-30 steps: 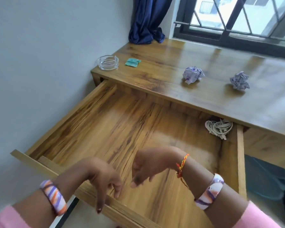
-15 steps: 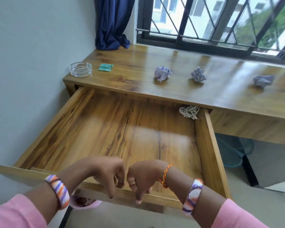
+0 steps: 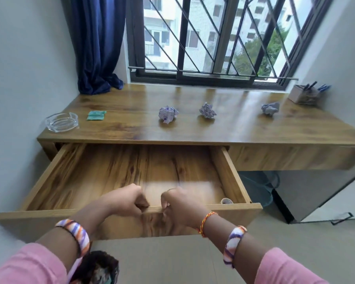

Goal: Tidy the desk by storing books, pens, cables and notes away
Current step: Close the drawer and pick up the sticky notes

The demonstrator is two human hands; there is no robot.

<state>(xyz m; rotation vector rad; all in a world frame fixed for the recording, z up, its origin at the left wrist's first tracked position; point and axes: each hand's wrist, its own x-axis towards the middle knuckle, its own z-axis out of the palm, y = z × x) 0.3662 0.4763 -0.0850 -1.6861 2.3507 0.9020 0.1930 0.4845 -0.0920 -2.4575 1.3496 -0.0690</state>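
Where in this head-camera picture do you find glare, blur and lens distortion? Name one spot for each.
Head view: daylight from the window puts glare on the desk top and a pale sheen on the drawer floor; the left hand and right hand look soft-edged; the wide lens bows the walls and window bars.

Three crumpled white paper balls with purple print (image 3: 168, 114) (image 3: 207, 110) (image 3: 270, 108) sit well apart in a row across the brown wooden counter (image 3: 223, 130). Below its front edge, the wide wooden drawer (image 3: 230, 173) stands pulled out. A box of pens (image 3: 304, 94) rests at the counter's far right corner.
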